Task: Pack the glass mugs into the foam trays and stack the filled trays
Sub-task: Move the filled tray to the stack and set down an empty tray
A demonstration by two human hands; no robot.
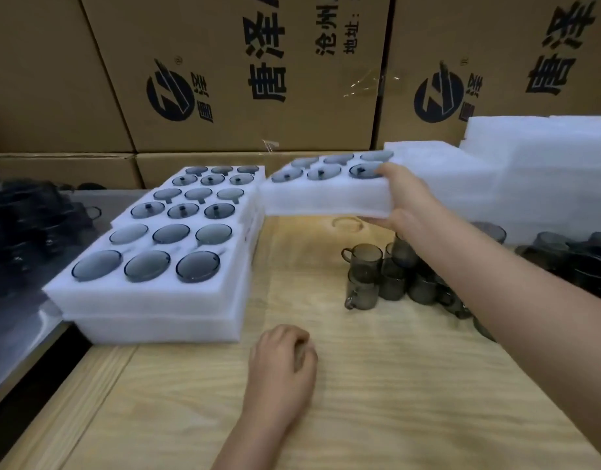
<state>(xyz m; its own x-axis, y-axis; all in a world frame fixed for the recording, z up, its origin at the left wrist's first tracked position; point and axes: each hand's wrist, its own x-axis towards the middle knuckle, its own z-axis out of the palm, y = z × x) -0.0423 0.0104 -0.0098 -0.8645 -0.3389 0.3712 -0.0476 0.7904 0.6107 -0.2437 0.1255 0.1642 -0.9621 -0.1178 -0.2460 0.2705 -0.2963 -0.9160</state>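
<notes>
R. grip: right hand (406, 198) is clamped on the near-right corner of a white foam tray (323, 195), thumb over the top edge, fingers underneath. The tray carries six grey-tinted glass mugs (363, 171), 2 rows of 3, one per pocket. It is clear of the pale wooden table (360, 401) and approx. level. Its left end is just beside the far end of the two-layer stack of filled white foam trays (156, 300); contact cannot be confirmed.

Step judged: placing this tray onto the stack. Recs:
- A one-corner hold leaves the far end unsupported; bring 2nd hand under the left end.
- Keep it level so the mugs sit in their pockets.
- Square the edges w/ the tray below, then lower flat; no dragging across glass rims.

Pose: R. arm reaches well fwd, forearm passing above the loose smoky glass mugs (363, 262) grouped on the table. Left hand (285, 357) rests on the table near the front edge, fingers loosely curled, holding nothing.

Surrounds: empty white foam blocks (530, 171) at far right, brown printed cardboard cartons (241, 79) behind.
</notes>
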